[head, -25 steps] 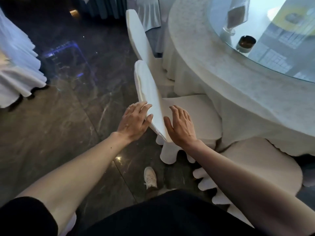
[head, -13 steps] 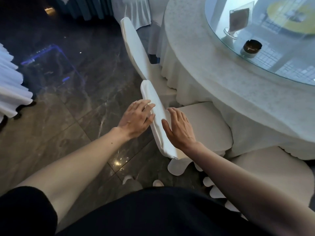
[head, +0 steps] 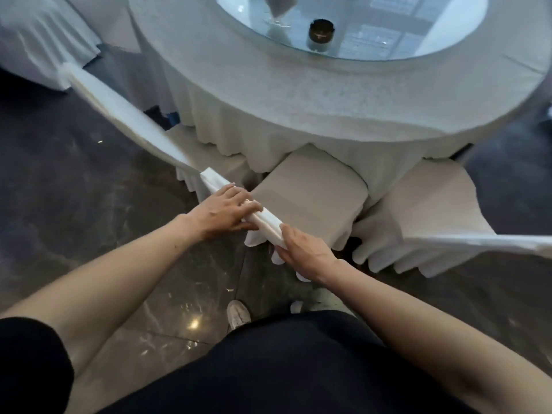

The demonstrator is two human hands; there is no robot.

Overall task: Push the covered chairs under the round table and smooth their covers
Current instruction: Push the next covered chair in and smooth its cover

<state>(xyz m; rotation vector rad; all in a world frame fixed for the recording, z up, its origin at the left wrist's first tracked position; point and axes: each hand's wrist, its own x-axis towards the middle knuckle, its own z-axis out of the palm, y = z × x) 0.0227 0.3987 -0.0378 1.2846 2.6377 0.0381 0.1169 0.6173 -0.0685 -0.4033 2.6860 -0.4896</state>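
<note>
White cloth covers the chair (head: 310,192) in front of me, its padded seat tucked partly under the round worktop's (head: 298,94) draped skirt. My left hand (head: 222,215) grips the narrow top edge of the backrest, fingers over it, thumb beneath. My right hand (head: 303,249) clasps the same edge at its near end. Covered chairs flank it close on both sides. Glossy dark marble floor (head: 89,189) lies open to my left.

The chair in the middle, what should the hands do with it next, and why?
Probably push it a little further in. Both the left hand and the right hand grip the top of the chair back, and most of the seat is outside the tablecloth.
</note>
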